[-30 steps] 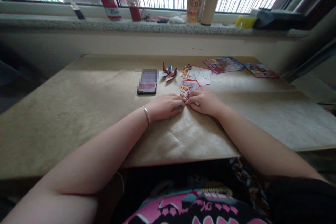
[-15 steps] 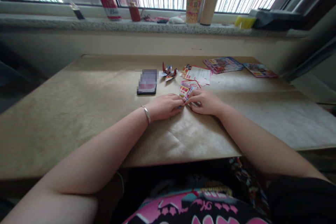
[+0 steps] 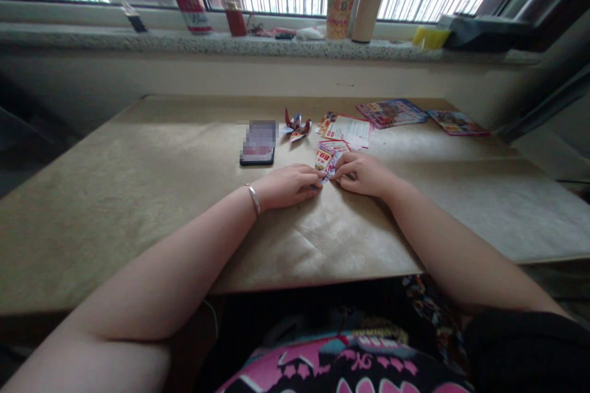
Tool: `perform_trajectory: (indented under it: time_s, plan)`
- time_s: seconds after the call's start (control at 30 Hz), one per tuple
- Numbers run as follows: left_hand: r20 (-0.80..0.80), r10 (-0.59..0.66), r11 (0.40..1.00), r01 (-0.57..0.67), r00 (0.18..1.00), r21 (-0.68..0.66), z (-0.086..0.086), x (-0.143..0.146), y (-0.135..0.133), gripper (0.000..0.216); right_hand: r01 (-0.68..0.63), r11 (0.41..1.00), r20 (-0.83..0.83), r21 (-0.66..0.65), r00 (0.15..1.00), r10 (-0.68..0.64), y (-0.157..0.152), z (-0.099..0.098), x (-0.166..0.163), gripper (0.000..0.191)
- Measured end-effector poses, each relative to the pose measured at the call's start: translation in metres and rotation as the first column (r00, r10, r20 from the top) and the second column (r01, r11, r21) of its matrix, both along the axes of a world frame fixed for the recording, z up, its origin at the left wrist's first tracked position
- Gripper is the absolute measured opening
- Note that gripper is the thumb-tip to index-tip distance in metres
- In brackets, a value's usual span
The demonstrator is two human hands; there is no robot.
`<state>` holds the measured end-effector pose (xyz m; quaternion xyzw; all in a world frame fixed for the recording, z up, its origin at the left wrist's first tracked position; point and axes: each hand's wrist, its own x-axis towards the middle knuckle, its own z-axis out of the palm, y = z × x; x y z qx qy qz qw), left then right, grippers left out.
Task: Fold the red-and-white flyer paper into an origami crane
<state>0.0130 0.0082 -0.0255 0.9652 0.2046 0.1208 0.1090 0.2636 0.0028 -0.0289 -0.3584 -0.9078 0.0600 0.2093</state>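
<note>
Still, the right hand (image 3: 364,174) sits slightly farther forward than before, pinching the printed paper (image 3: 324,160) with the left hand (image 3: 288,186) (seemingly mid-fold).

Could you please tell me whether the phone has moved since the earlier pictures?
No. The phone lies where it did, just left of the paper crane.

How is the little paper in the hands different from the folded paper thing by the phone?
The held paper is pinched between the left hand and right hand; the folded figure stands alone, untouched. The folded figure has raised points; the held paper looks flatter. Both are colourful printed paper.
</note>
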Motion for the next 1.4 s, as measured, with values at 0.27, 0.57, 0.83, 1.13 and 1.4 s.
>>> perform_trajectory:
  time_s: [0.27,0.57,0.83,1.13,1.4]
  plan:
    - [0.004,0.000,1.000,0.000,1.000,-0.015,0.000,-0.001,0.000,0.022,0.053,0.998,0.032,-0.021,0.998,-0.053,0.006,0.001,0.009,0.023]
    - [0.002,0.012,1.000,-0.012,1.000,-0.017,0.002,0.000,-0.001,0.021,0.289,0.957,0.067,0.010,0.955,-0.289,0.017,-0.001,0.040,0.022]
    - [0.007,0.011,1.000,-0.011,1.000,-0.025,0.001,0.000,-0.001,0.021,0.371,0.929,0.117,0.007,0.922,-0.369,0.026,-0.002,0.053,0.023]
    - [0.043,0.002,1.000,-0.001,0.999,-0.020,-0.002,-0.001,0.000,0.020,0.519,0.854,0.100,0.045,0.848,-0.521,0.020,0.000,0.053,0.022]
    - [0.046,0.145,0.989,-0.146,0.988,0.022,0.000,0.005,-0.006,0.016,0.167,0.978,0.063,0.129,0.982,-0.176,0.007,0.005,0.020,0.026]
